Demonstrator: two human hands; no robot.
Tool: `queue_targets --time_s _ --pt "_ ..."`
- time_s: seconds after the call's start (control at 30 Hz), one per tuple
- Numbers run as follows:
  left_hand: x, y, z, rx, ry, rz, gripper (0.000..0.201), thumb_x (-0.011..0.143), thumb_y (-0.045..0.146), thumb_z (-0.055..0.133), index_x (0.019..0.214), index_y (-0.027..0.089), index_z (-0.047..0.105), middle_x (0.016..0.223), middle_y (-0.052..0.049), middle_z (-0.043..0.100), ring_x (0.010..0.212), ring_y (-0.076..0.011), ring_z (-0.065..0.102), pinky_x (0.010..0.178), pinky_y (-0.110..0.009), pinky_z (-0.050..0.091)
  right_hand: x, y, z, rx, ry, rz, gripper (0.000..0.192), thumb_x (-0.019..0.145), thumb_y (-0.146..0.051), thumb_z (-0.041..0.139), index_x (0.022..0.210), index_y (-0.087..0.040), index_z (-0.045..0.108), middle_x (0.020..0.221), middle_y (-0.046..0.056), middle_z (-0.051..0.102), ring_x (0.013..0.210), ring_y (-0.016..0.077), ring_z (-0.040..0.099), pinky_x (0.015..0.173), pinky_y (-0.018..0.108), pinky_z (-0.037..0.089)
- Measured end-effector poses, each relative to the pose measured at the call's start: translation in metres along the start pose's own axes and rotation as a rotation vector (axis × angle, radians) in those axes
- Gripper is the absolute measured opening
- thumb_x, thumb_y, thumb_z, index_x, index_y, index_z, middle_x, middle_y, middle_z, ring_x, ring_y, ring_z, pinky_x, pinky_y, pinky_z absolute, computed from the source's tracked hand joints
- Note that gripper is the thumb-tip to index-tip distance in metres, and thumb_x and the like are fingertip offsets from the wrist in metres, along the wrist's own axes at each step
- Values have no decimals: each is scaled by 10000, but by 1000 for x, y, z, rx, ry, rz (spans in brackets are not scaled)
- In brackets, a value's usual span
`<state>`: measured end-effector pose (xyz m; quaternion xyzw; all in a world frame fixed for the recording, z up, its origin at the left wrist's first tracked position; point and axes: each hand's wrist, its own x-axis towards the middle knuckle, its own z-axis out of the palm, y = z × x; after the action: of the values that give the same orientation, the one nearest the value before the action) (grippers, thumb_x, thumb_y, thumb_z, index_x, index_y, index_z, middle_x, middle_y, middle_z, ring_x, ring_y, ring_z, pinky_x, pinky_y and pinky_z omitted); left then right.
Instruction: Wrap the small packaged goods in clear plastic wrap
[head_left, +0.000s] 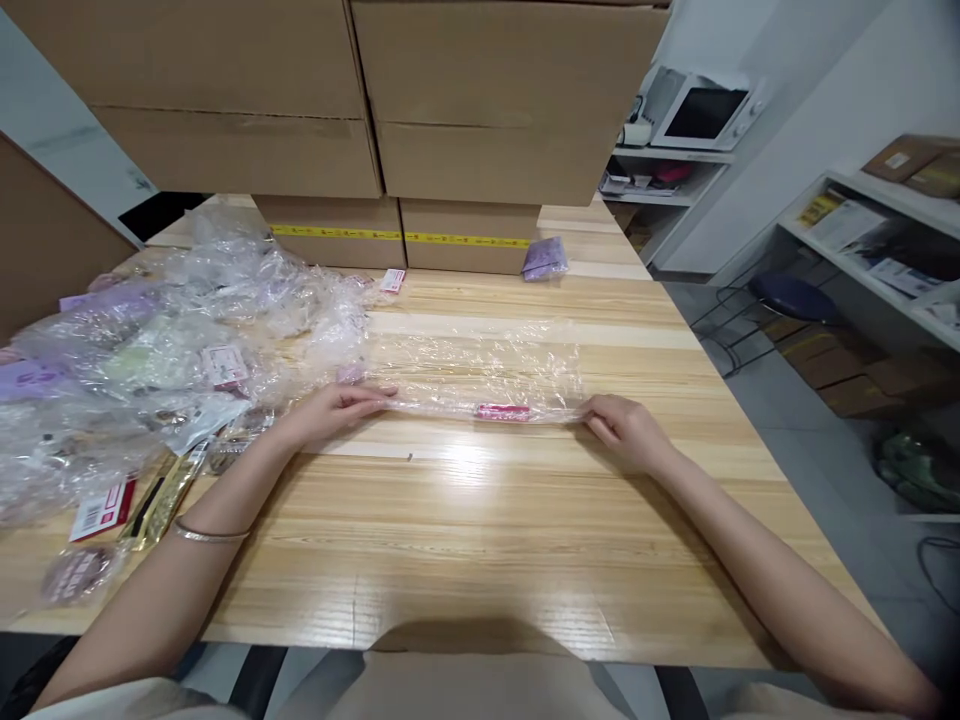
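On the pale wooden table (465, 540), the left hand (330, 412) and right hand (626, 428) pinched a clear rectangular plastic bag (465, 368), apparently flattened, while a crumpled transparent packaging heap (202, 275) seemingly remained.

One bare left hand (341, 410), one bare right hand (622, 428), one crinkled clear plastic sheet (457, 360), one slim pink-and-white label (502, 412), one flat purple packet (546, 258) and two yellow-taped brown cardboard boxes (469, 222) shared one pale wooden tabletop (435, 540); one boxy white microwave (701, 112) and one round dark-blue stool (793, 298) stood beyond.
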<state>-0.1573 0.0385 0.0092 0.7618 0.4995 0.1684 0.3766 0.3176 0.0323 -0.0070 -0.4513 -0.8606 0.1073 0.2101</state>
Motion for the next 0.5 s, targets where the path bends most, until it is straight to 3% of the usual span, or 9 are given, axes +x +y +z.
queue_targets --time_s 0.07,0.13,0.2,0.27,0.33,0.4,0.5 --pt "3 3 4 -82 84 -80 472 884 625 546 992 215 753 1147 -73 744 1069 -251 672 971 -376 507 4 -3 2 35 3 173 259 864 -214 405 710 -223 612 665 28 687 626 195 640 629 319 501" --pt "8 7 13 -66 185 -112 482 884 640 527 851 191 699 901 -58 748 858 -211 674 818 -320 525 9 -8 7 24 -43 325 237 844 -218 407 669 -229 567 593 11 633 573 188 589 586 302 445" --pt "13 10 22 34 269 -128 418 885 599 536 836 192 618 751 -23 673 711 -182 612 697 -299 491 14 -11 11 -62 -56 449 168 829 -236 446 763 -226 601 645 20 661 588 206 592 573 310 420" --pt "15 13 29 213 366 -126 344 880 520 559 951 185 585 734 -22 626 710 -202 581 686 -324 473 15 -14 13 -190 29 506 201 825 -260 492 955 -204 634 838 74 721 678 246 639 606 343 444" --pt "13 19 33 414 487 -57 356 895 451 539 1086 153 583 841 -82 642 844 -259 594 779 -397 479 12 -15 11 -266 158 401 306 841 -293 526 1101 -164 623 1063 154 712 862 301 674 722 414 494" --pt "9 26 34 523 508 124 381 913 419 520 1154 136 601 1025 -150 660 1022 -300 589 900 -458 465 7 -16 7 -211 197 138 361 854 -320 562 1170 -156 617 1206 180 674 1075 329 647 882 478 497" --pt "5 32 34 481 189 355 435 926 416 542 1300 197 584 1322 -122 622 1267 -284 528 1077 -462 405 1 -17 3 -14 14 -159 483 843 -292 609 1319 -219 571 1324 113 647 1262 291 576 1031 491 463"
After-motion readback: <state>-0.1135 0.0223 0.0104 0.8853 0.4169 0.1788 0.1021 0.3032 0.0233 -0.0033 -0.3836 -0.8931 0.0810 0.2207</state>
